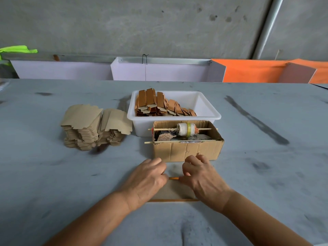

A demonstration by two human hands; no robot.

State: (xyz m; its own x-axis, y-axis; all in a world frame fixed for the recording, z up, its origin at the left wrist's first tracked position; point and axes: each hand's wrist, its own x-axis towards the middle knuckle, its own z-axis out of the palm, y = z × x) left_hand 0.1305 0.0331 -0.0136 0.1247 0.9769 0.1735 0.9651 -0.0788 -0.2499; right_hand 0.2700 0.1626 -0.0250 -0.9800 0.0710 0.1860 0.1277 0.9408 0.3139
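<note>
Presently flat on bench (266, 174): card blank (175, 190), far edge pinched by curled left grip (149, 176) and right grip (200, 174). Just beyond, blocking forward reach: cardboard box (186, 150); behind it, white tub (217, 115); blank stack (95, 128) left.

Your left hand (149, 176) and right hand (200, 173) cover most of the sheet (174, 189), and you cannot tell whether they pinch or press it. The box (186, 150) wall hides its lower contents. The left edge cuts off the green cloth (16, 49).
</note>
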